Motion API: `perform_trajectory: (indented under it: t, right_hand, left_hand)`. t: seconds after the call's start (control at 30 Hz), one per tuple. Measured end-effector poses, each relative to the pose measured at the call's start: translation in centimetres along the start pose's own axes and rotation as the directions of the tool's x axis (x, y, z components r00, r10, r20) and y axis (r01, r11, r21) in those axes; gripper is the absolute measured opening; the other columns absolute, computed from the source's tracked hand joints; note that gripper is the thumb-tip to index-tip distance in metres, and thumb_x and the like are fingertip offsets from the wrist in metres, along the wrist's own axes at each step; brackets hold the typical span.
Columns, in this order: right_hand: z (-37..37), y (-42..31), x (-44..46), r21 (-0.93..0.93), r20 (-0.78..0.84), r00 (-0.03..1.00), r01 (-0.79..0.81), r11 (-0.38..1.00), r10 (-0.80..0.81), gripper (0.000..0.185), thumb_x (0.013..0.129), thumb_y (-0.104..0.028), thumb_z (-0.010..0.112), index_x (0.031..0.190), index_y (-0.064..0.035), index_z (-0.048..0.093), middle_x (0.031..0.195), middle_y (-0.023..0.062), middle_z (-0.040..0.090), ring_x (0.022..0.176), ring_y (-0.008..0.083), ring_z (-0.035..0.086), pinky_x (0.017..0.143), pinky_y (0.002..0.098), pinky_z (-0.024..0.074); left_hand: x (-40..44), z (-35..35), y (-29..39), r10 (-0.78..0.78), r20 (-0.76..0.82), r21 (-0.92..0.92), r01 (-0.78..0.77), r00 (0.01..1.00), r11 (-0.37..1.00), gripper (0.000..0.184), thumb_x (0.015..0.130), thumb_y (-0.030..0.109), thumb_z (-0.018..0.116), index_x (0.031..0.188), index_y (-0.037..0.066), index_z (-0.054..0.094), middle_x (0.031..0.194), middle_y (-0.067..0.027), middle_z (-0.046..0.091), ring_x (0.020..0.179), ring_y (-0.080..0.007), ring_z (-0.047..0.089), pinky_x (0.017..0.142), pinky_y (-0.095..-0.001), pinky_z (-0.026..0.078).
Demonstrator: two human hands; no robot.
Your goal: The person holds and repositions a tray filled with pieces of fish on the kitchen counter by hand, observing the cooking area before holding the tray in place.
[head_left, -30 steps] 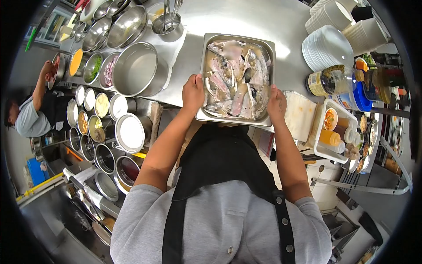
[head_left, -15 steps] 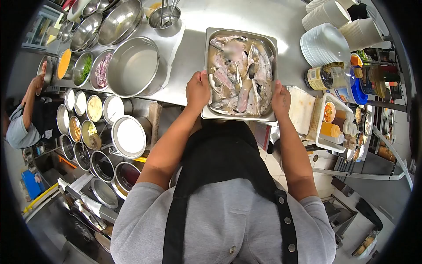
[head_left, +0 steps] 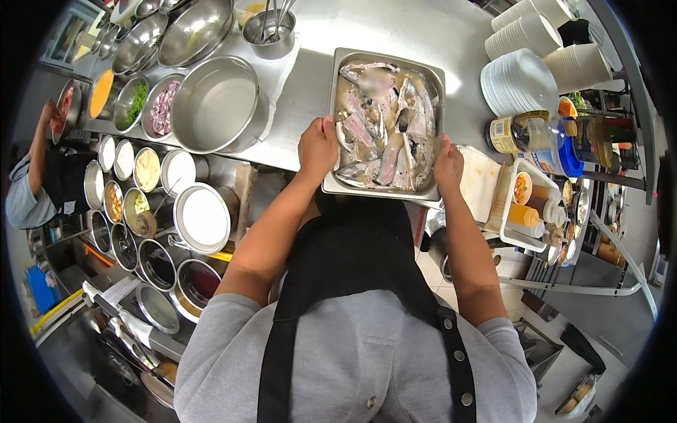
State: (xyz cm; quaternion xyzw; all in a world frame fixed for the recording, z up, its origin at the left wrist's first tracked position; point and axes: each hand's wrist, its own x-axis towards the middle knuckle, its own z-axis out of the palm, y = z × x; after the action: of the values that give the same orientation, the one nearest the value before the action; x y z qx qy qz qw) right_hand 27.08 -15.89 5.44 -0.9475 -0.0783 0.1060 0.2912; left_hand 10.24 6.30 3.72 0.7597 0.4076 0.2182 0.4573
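Kitchen, head view: a steel counter (head_left: 317, 53) spans the top, with a large pot (head_left: 215, 99) and a small pot of ladles (head_left: 268, 44) on its left side. A bowl of chopped onion (head_left: 162, 113) sits beside the large pot. At far left, another person (head_left: 32, 194) has a hand at a bowl of red food (head_left: 65, 109).

My tray (head_left: 381, 192) is in front of my apron (head_left: 349, 261), at the counter's near edge; cannot tell whether it rests there or is lifted. It contains fish pieces (head_left: 388, 161) in cloudy liquid.

My left hand (head_left: 319, 148) grasps the tray's left side, thumb up at the rim. My right hand (head_left: 448, 168) grasps the right side likewise. Fingers underneath: hidden.

To the right: stacked white dishes (head_left: 518, 84), a dark jar (head_left: 513, 132), a pale board (head_left: 475, 182) near my right hand, and squeeze bottles (head_left: 523, 216) in a basket (head_left: 522, 242).
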Motion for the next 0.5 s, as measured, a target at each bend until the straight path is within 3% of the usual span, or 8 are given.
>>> perform_trajectory:
  t: [0.47,0.5]
  right_hand:
    - [0.04,-0.06,-0.21,0.073,-0.006,1.0,-0.019,0.997,0.02,0.058,0.095,-0.046,0.037,0.077,0.0035,0.062,0.072,0.0246,0.06,0.074,0.0399,0.058,0.071,0.0433,0.0425]
    - [0.06,-0.08,-0.2,0.082,-0.02,1.0,-0.002,0.997,0.004,0.059,0.095,-0.046,0.039,0.075,0.0051,0.06,0.069,0.0231,0.058,0.07,0.036,0.055,0.069,0.0423,0.0419]
  left_hand:
    - [-0.11,0.01,0.21,0.012,-0.021,-0.025,-0.013,1.0,1.0,0.038,0.095,0.031,0.044,0.072,0.001,0.052,0.061,-0.0183,0.055,0.06,-0.0371,0.054,0.058,-0.0438,0.041]
    - [-0.12,-0.04,0.24,0.004,-0.017,-0.026,-0.004,1.0,1.0,0.038,0.095,0.031,0.044,0.072,0.001,0.053,0.061,-0.0179,0.055,0.059,-0.0366,0.054,0.058,-0.0436,0.041]
